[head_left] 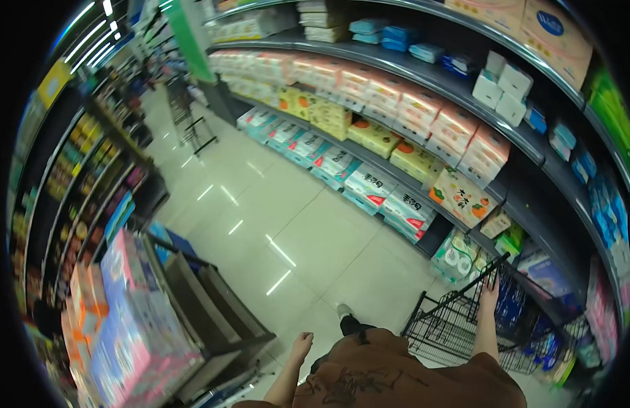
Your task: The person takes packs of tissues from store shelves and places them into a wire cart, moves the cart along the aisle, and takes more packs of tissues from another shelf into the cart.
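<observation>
My right hand is closed on the dark upper bar of a black wire shopping cart, which stands close on my right side. Dark blue packages show through and beside the cart's wires; whether they lie inside it or on the shelf behind, I cannot tell. My left hand hangs low in front of my body over the floor, fingers curled in, with nothing visible in it. Nearest the cart's front is a green and white pack of paper rolls on the bottom shelf.
Shelves with pink tissue packs, yellow packs and white-and-teal packs run along the right. A display stand with stacked purple and pink packages rises on the left. Another cart stands farther up the tiled aisle.
</observation>
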### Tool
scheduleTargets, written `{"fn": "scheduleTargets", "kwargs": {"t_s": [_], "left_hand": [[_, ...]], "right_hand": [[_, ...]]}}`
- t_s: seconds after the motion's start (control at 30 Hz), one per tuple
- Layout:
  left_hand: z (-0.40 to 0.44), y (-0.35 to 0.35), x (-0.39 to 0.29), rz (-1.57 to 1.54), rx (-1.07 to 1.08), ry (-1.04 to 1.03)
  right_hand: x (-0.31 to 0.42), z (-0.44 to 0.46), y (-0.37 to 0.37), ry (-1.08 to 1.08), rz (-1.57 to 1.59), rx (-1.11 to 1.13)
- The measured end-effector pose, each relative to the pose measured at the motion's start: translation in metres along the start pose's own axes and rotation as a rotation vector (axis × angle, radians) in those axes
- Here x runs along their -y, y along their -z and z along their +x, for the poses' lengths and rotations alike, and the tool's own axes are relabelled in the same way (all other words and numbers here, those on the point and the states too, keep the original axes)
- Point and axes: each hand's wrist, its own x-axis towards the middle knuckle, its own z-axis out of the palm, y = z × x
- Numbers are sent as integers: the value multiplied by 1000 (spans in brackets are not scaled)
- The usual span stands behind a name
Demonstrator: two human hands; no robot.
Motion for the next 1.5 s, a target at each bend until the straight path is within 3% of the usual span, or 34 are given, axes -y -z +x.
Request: {"fn": "scheduleTargets", "kwargs": {"t_s": [0.1,0.3,0.43,0.67,0.73,0.87,1.03,1.07,1.1,1.2,1.27,1.37,1.47,1.5], "left_hand": [[51,38,-90,31,129,-123],[127,108,-159,40,129,-52],[181,172,-160,44,179,15],[247,304,-211,1,167,62],[265,344,-228,-7,176,43],[314,407,-252,-4,52,4],[362,457,-274,-161,56,18],[381,465,-270,-181,63,46],[396,473,-265,-185,39,51],[440,494,-258,-231,7,128],[475,520,-245,-296,20,236],[460,571,-276,-300,89,353],[498,614,-314,-315,45,377],[514,624,-323,-312,31,391]], "right_hand": [[3,6,-30,-17,-33,16],[14,-14,-119,37,-64,11],[38,-55,-207,-25,-145,-52],[3,-61,-340,19,-115,7],[-28,-47,-374,81,33,11],[-4,-75,-469,28,-39,-57],[-41,-31,-529,7,101,-56],[-29,-34,-546,36,6,-72],[-33,-27,-557,51,128,-55],[-57,12,-586,38,146,-202],[-88,47,-593,92,-68,-283],[-44,12,-636,-72,11,-278],[-28,14,-670,-118,-67,-244],[-29,13,-686,-25,-60,-265]]}}
